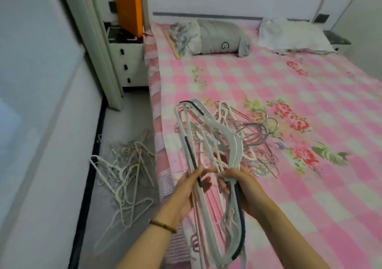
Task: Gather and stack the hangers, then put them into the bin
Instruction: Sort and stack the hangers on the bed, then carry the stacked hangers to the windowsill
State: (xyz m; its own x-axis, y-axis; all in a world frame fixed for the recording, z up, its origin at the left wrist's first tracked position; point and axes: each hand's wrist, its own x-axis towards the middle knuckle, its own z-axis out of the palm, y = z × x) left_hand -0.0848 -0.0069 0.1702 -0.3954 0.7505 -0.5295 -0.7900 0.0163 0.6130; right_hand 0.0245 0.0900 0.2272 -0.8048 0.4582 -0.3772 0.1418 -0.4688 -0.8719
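Two hands work one bundle. The left hand (193, 186) curls thumb & fingers round a white hanger w/ a black grip strip at the bundle's left edge, while the right hand (242, 188) is clamped round the other bars on the right. Both are closed on the held bundle (222, 127), which hangs above the near edge of the bed (268, 82), its length running away from the person. It's prob. held this way to square the frames up so they nest flat before more go on. More hangers lie loose: a pink-and-wire bed pile (255, 144) just beyond the bundle, metal hooks toward the right, & a white floor heap (128, 171) tangled beside the bed, well apart from the hands. Gathering looks approx half done at best. No bin in view — can't say where it stands.
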